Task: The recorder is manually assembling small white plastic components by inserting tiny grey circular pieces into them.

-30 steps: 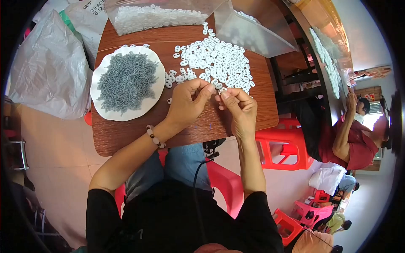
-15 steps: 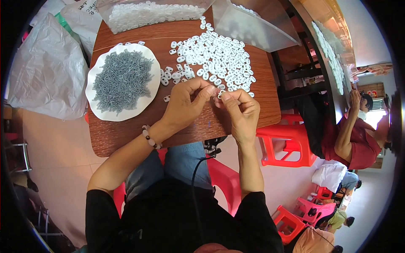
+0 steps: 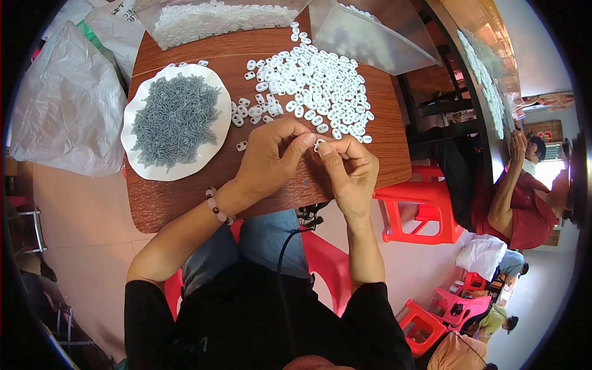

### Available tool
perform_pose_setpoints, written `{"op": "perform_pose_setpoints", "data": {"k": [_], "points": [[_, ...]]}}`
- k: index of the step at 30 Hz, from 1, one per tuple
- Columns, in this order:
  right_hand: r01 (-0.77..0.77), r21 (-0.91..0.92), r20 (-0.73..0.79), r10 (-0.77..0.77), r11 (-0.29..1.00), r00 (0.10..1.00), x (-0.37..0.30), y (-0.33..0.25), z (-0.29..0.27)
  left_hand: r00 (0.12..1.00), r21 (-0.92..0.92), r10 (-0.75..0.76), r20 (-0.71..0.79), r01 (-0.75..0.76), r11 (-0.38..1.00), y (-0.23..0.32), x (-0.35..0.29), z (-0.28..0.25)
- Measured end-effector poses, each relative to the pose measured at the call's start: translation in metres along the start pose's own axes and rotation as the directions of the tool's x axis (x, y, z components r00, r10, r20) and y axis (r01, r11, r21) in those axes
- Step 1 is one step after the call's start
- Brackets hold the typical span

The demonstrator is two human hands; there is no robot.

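Right hand, one: thumb and forefinger pinched on a white two-holed piece, which sits at their tips; left hand, one: thumb and forefinger tips nearly meeting just beside that piece, any hold of their own too small to tell. Beyond the fingers lies a loose spread of like white pieces on a brown table; well to their left stands a wavy-rimmed white plate, heaped with grey rod-shaped pieces.
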State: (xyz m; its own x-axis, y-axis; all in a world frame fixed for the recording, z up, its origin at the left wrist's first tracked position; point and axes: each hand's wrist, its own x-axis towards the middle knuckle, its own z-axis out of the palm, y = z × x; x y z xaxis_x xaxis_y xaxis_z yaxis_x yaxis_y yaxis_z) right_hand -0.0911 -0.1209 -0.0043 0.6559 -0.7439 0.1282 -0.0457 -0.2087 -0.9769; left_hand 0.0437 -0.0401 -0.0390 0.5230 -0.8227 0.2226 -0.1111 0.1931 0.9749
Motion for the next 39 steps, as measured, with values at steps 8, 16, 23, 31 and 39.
{"op": "perform_pose_setpoints", "data": {"k": [8,16,23,31,39], "points": [[-0.021,0.028,-0.018,0.021,0.999,1.0,-0.003,0.004,0.004,0.99,0.095,0.137,-0.035,-0.133,0.987,-0.002,0.0,0.0],[-0.007,0.043,-0.061,0.01,0.999,0.998,-0.006,0.011,0.012,0.981,0.137,0.178,-0.082,-0.166,0.977,-0.006,-0.004,0.003],[0.028,-0.012,-0.106,-0.029,1.0,0.994,-0.007,0.016,0.018,0.993,0.148,0.091,-0.075,-0.079,0.986,-0.007,-0.007,0.003],[0.013,0.111,-0.15,0.004,0.994,0.989,-0.005,0.024,0.02,0.997,-0.043,-0.026,-0.071,0.023,0.999,-0.006,-0.005,0.006],[-0.012,0.198,-0.121,0.036,0.98,0.992,0.0,0.027,0.016,0.993,-0.146,-0.112,-0.022,0.108,0.983,-0.005,-0.002,0.005]]}}
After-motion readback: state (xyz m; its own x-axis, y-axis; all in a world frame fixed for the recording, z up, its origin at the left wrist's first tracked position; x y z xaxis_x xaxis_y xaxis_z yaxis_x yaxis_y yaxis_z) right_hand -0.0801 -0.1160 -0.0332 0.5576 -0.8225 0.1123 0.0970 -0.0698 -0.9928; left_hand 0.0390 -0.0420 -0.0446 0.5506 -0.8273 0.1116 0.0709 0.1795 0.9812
